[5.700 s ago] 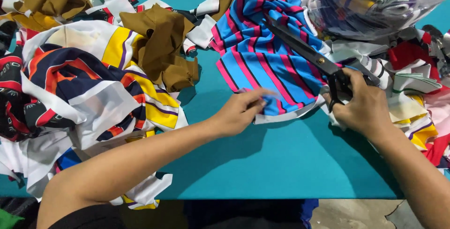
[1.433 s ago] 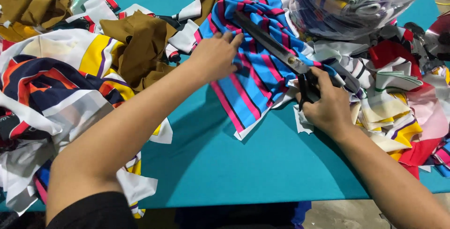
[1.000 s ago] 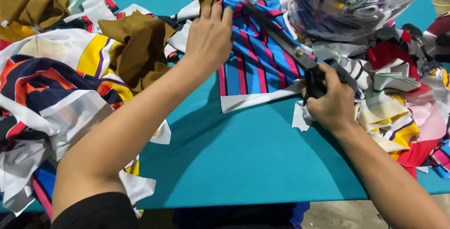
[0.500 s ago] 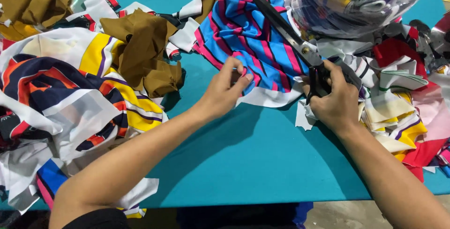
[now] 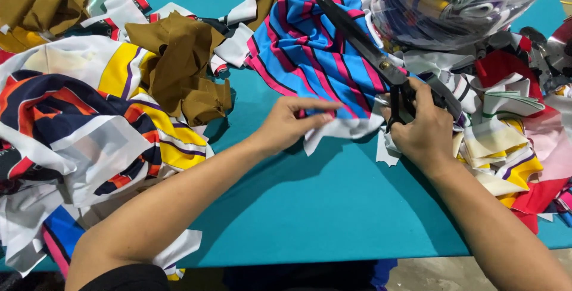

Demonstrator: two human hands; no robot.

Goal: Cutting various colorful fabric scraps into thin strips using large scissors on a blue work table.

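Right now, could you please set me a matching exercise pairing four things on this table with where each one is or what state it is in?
Things:
1. scissors
2. blue and pink striped cloth
3. brown cloth
4. clear plastic bag

Places or states:
A. crumpled beside the yellow and white fabric pile
B. far right corner, full of rolled items
C. pinched at its white edge by the left hand
D. gripped in the right hand

Pairs: 1-D, 2-C, 3-A, 4-B

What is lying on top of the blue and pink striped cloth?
On the striped cloth lie the long dark scissors, held by the right hand. The left hand touches its white lower edge. What is under the cloth is covered.
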